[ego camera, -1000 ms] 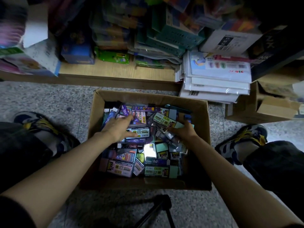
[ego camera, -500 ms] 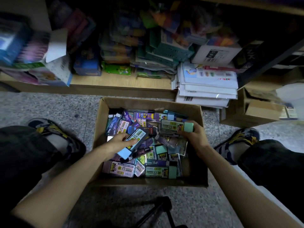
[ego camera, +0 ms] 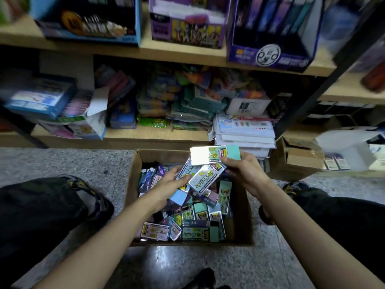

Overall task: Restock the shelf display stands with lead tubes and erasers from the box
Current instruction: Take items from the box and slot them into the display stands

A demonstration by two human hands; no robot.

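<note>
both hands are now lifted out of the pile, higher than half a second ago, and the view is tilted up, so an upper shelf (ego camera: 187,55) comes in sight. the right hand (ego camera: 243,174) holds one teal-capped pack (ego camera: 214,155) near its capped end, thumb and fingers clamped on it, over the far rim of the cardboard box (ego camera: 130,197). the left hand (ego camera: 166,184) holds two packs (ego camera: 199,180) fanned out, fingers curled round them, above the middle of the box and just beside the right hand's pack. many loose packs (ego camera: 187,226) lie inside the box, which stands on the speckled floor (ego camera: 62,163) between the person's legs. behind it a low wooden shelf (ego camera: 150,135) carries mixed goods. the upper shelf carries a purple display stand (ego camera: 268,32).
</note>
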